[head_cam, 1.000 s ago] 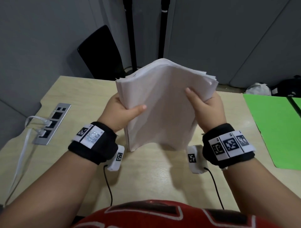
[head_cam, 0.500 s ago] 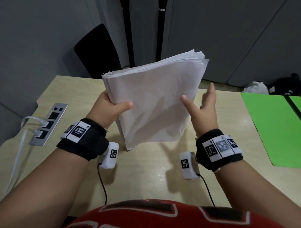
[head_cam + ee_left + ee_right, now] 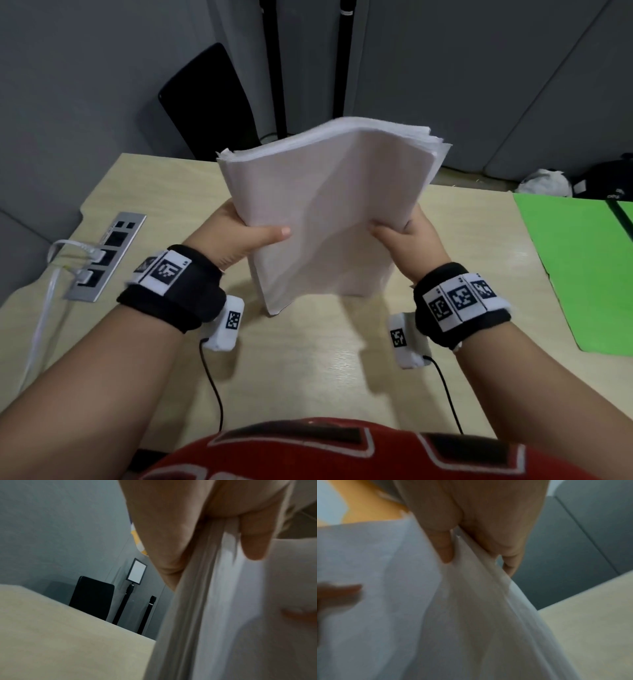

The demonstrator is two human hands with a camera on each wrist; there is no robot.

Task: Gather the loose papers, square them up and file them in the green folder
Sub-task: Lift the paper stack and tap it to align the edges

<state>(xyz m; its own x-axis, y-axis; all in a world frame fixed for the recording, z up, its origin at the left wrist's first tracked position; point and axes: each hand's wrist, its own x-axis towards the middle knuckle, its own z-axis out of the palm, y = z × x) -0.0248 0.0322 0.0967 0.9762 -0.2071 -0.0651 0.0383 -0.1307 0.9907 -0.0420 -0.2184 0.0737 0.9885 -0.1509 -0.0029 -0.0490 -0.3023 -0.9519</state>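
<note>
A thick stack of white papers (image 3: 329, 209) stands upright, its lower edge near or on the wooden table (image 3: 308, 359). My left hand (image 3: 239, 236) grips its left edge, thumb across the front sheet. My right hand (image 3: 407, 236) grips the right edge, thumb on the front and fingers behind. The left wrist view shows the stack's edge (image 3: 193, 601) pinched between my thumb and fingers (image 3: 254, 545). In the right wrist view the sheets (image 3: 436, 615) fan below my fingers (image 3: 445, 545). The open green folder (image 3: 579, 270) lies flat at the table's right.
A metal socket panel (image 3: 102, 257) with white cables plugged in sits in the table at the left. Behind the far table edge are a black chair back (image 3: 209, 102) and two black poles (image 3: 274, 68). Bags lie on the floor at the back right (image 3: 548, 181).
Half a second ago my right hand was off the stack with fingers spread; it now grips the right edge again. The stack has come lower and more upright between both hands.
</note>
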